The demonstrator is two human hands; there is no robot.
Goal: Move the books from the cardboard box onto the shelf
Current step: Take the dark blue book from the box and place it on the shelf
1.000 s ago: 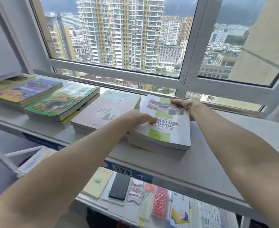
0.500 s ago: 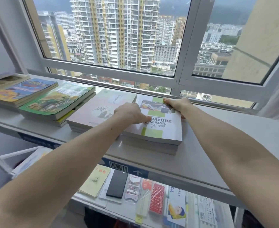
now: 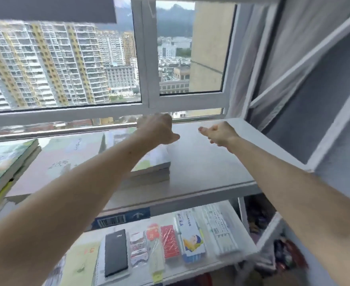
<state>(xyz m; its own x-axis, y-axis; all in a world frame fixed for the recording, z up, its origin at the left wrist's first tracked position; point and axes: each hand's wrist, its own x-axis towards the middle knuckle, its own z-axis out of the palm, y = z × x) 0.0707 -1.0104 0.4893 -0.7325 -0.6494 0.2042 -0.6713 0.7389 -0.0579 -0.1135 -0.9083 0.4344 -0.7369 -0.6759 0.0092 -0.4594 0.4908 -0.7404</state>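
Up by the window (image 3: 87, 65), books (image 3: 151, 162) lie flat on the grey shelf (image 3: 207, 162), while the left hand (image 3: 157, 129) and right hand (image 3: 219, 133) hang loosely curled, holding nothing.

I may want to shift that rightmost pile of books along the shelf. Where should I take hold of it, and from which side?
Judging by its pose, grip the rightmost pile of books by its right edge, coming from the right. It lies flat on the shelf, another pile sits close on its left, and the shelf to its right is bare. The right hand is nearest that side; the left hand is above the pile.
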